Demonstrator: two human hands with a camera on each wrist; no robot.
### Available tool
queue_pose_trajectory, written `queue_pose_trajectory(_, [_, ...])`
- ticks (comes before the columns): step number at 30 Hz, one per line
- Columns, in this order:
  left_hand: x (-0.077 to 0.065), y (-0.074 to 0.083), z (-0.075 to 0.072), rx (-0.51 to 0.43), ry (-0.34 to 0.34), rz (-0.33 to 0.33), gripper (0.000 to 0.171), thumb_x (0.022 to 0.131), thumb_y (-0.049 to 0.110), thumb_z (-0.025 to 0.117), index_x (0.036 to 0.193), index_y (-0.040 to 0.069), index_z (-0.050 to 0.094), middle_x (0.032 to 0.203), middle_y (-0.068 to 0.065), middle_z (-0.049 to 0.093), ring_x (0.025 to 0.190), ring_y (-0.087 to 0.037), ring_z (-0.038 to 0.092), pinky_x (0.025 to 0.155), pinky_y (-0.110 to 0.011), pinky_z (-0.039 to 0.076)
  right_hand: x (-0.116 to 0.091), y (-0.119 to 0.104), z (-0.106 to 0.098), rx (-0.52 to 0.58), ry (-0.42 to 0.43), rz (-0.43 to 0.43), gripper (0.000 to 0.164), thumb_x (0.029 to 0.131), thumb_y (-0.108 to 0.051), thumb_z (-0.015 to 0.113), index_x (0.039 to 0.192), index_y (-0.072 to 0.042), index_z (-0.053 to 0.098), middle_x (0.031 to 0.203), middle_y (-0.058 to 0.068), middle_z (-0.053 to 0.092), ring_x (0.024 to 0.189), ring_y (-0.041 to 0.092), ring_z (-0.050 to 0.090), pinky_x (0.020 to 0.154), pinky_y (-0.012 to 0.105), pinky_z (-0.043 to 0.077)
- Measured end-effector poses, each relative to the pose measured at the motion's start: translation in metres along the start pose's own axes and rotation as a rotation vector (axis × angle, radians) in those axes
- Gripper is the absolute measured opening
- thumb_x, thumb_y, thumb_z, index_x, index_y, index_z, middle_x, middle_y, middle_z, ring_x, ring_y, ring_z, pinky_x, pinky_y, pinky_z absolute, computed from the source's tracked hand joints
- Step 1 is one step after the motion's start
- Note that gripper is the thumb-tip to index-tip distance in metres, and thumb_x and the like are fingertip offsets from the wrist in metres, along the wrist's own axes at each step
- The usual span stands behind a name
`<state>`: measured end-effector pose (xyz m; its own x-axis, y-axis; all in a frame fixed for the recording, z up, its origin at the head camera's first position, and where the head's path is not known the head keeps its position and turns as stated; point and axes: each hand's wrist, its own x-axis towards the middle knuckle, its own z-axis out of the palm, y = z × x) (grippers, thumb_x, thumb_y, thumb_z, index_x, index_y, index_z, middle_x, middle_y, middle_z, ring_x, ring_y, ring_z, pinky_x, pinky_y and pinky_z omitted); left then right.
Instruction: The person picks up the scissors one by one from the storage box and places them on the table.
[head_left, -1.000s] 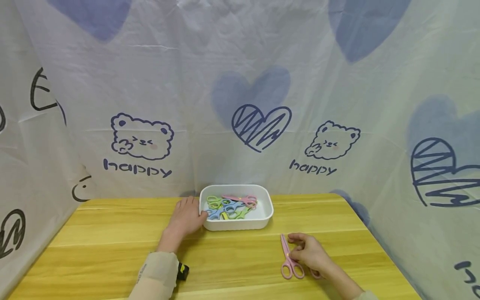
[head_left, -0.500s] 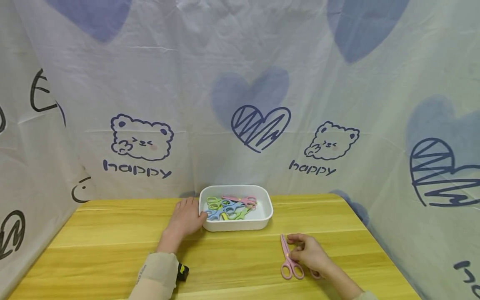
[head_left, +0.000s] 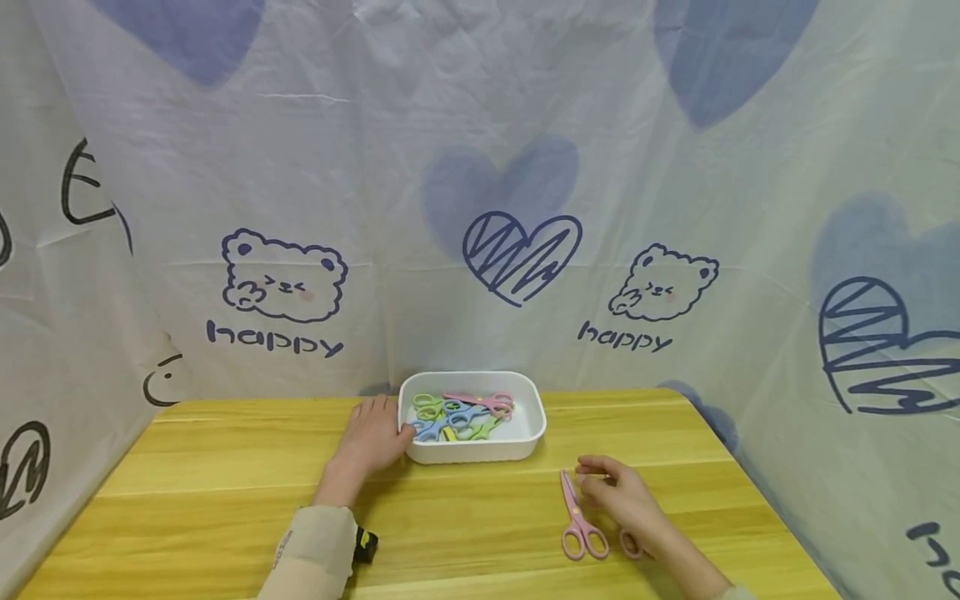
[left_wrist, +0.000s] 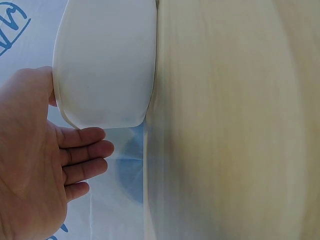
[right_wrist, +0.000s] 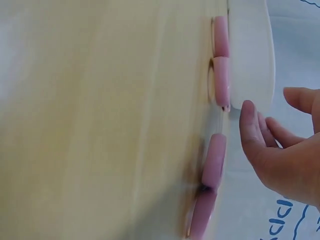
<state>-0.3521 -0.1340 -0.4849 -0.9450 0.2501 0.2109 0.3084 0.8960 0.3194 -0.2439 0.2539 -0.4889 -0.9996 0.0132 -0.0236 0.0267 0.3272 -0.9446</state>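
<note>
My left hand [head_left: 372, 433] holds the left end of a white plastic tray [head_left: 476, 451], its thumb at the rim and its fingers along the outside. In the left wrist view the tray's outer wall [left_wrist: 107, 65] shows beside those fingers. Several scissors in pink [head_left: 498, 403], blue [head_left: 431, 429] and green [head_left: 487, 427] lie inside the tray. To the right, my right hand [head_left: 628, 500] hovers over the table with loosely bent fingers and nothing in them. Pink scissors [head_left: 573, 517] lie just left of it. Another pink scissor handle [head_left: 630, 545] shows beneath the hand, the rest hidden.
The yellow wood-grain table [head_left: 465, 525] ends at the back against a pale curtain [head_left: 420, 208] with hearts and bears. A black band [head_left: 365, 544] shows at the left sleeve.
My right hand has lifted and drawn slightly away from the left pink scissors, uncovering more of both pairs. My left hand and the tray have stayed put.
</note>
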Motion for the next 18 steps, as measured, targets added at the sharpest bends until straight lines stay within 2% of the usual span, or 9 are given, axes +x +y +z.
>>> queue_pose_trajectory(6, [-0.001,0.0,0.0,-0.002,-0.001,-0.005,0.055,0.097,0.033,0.057,0.129,-0.012,0.054,0.118,-0.021,0.055,0.119,-0.039,0.047,0.11,-0.055,0.037,0.003,-0.009,0.005,0.078,0.038,-0.024,0.046,0.101,-0.016,0.068,0.14,0.006,0.057,0.137,0.022,0.063,0.114,0.034,0.067,0.09,0.038,0.06])
queue_pose_trajectory(12, [0.0,0.0,0.0,-0.004,0.004,0.002,0.055,0.097,0.033,0.058,0.13,-0.012,0.054,0.119,-0.021,0.056,0.12,-0.039,0.047,0.111,-0.056,0.036,0.007,-0.021,0.014,0.124,0.088,-0.079,0.04,0.102,-0.011,0.064,0.138,0.005,0.059,0.139,0.02,0.063,0.119,0.031,0.065,0.095,0.035,0.058])
queue_pose_trajectory(18, [0.001,0.0,0.001,0.004,0.003,0.002,0.055,0.098,0.033,0.058,0.13,-0.012,0.054,0.12,-0.021,0.055,0.119,-0.039,0.047,0.11,-0.055,0.036,0.014,-0.033,0.021,0.152,0.113,-0.119,0.039,0.103,-0.011,0.063,0.139,0.004,0.058,0.14,0.02,0.062,0.117,0.025,0.066,0.093,0.029,0.058])
